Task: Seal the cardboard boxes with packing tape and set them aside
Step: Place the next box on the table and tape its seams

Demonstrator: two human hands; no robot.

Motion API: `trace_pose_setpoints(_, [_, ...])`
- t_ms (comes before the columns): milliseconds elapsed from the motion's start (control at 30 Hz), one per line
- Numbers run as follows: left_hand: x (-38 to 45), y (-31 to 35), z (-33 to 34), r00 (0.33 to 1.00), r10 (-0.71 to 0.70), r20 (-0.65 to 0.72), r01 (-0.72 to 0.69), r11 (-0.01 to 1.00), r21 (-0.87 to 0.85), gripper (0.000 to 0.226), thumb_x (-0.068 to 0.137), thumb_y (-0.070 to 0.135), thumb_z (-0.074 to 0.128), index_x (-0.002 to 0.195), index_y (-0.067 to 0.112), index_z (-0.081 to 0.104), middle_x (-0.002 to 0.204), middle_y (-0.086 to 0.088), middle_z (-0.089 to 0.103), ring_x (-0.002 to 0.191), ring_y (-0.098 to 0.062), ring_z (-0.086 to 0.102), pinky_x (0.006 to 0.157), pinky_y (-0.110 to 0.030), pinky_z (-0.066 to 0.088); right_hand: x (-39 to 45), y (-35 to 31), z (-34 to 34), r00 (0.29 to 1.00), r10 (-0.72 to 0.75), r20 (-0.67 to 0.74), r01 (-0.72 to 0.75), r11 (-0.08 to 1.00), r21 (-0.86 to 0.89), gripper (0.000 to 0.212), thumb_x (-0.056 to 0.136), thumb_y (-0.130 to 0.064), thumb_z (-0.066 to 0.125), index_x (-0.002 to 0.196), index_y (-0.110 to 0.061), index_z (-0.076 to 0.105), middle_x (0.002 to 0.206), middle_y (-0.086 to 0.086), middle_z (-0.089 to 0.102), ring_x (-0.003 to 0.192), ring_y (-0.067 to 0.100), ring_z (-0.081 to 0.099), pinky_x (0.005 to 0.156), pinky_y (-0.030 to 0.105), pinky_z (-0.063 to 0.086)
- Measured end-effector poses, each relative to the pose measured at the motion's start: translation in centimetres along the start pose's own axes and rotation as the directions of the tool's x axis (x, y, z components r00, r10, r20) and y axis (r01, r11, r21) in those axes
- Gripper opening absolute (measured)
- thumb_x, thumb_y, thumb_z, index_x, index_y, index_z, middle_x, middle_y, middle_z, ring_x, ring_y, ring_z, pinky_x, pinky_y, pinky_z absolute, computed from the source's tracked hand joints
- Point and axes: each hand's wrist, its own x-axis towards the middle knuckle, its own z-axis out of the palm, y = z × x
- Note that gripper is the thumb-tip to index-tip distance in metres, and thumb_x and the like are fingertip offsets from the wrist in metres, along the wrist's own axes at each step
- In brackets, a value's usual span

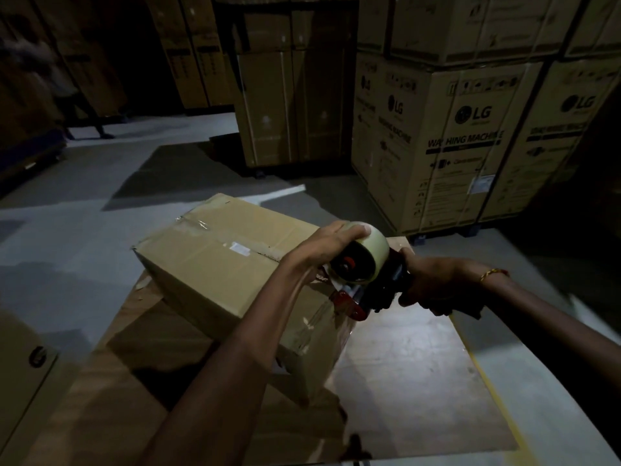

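A brown cardboard box (pixel 215 257) lies on a flat sheet of cardboard (pixel 403 381), its top flaps closed and a strip of clear tape running along the seam. At the box's right end is a red and black tape dispenser (pixel 366 297) carrying a pale tape roll (pixel 364 260). My left hand (pixel 322 247) lies over the top of the roll, fingers curled on it. My right hand (pixel 433 284) grips the dispenser's handle. The dispenser's blade end sits against the box's right edge.
Tall stacks of LG washing-machine cartons (pixel 470 136) stand close behind on the right. More cartons (pixel 295 95) fill the back. Another box corner (pixel 23 371) shows at the lower left. A person (pixel 64 82) walks at the far left on the grey floor.
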Motion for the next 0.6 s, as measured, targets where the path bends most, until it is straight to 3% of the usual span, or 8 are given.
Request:
trace_pose_setpoints(100, [-0.6, -0.5, -0.2, 1.000, -0.004, -0.009, 0.003, 0.998, -0.069, 0.043, 0.096, 0.049, 0.059, 0.135, 0.028, 0.057, 0.112, 0.005, 0.059, 0.098, -0.014, 0.060, 0.071, -0.031, 0.050, 0.1, -0.4, 0.2, 0.999, 0.004, -0.049, -0.006, 0.999, -0.050, 0.057, 0.094, -0.010, 0.068, 0.130, -0.015, 0.024, 0.076, 0.015, 0.059, 0.043, 0.017, 0.056, 0.043, 0.031, 0.051])
trace_pose_setpoints(233, [-1.2, -0.8, -0.6, 1.000, -0.026, -0.011, 0.025, 0.996, -0.084, 0.040, 0.096, 0.047, 0.058, 0.133, 0.032, 0.055, 0.116, 0.000, 0.057, 0.103, -0.021, 0.059, 0.079, -0.037, 0.053, 0.0, -0.9, 1.0, 0.992, -0.003, -0.122, -0.013, 0.992, -0.126, 0.049, 0.094, -0.007, 0.065, 0.123, -0.015, 0.026, 0.072, 0.014, 0.057, 0.036, 0.015, 0.051, 0.039, 0.027, 0.045])
trace_pose_setpoints(367, [-2.3, -1.0, -0.7, 0.999, -0.037, -0.012, 0.035, 0.991, -0.130, 0.041, 0.096, 0.047, 0.058, 0.132, 0.030, 0.052, 0.116, -0.004, 0.055, 0.101, -0.023, 0.059, 0.080, -0.041, 0.059, -0.4, -1.6, 1.8, 0.975, -0.052, -0.218, -0.008, 0.964, -0.265, 0.047, 0.093, -0.007, 0.066, 0.122, -0.011, 0.028, 0.079, 0.014, 0.060, 0.036, 0.013, 0.053, 0.034, 0.023, 0.042])
trace_pose_setpoints(500, [-2.9, -2.5, -0.2, 1.000, -0.025, 0.006, 0.025, 0.975, -0.219, 0.049, 0.087, 0.051, 0.072, 0.126, 0.035, 0.046, 0.112, 0.000, 0.054, 0.099, -0.023, 0.061, 0.073, -0.041, 0.062, -0.5, -1.8, 3.2, 0.934, -0.117, -0.337, -0.034, 0.910, -0.412, 0.048, 0.094, -0.009, 0.063, 0.131, -0.008, 0.031, 0.089, 0.009, 0.059, 0.052, 0.016, 0.058, 0.044, 0.031, 0.053])
trace_pose_setpoints(600, [-3.4, -4.1, 1.3, 0.999, 0.023, -0.043, -0.033, 0.965, -0.261, 0.048, 0.086, 0.046, 0.076, 0.125, 0.036, 0.051, 0.118, -0.003, 0.059, 0.098, -0.023, 0.065, 0.060, -0.033, 0.058, -0.2, -0.3, 5.0, 0.899, -0.151, -0.411, -0.074, 0.873, -0.482, 0.053, 0.095, -0.010, 0.059, 0.139, -0.010, 0.029, 0.083, 0.002, 0.056, 0.061, 0.015, 0.055, 0.050, 0.030, 0.048])
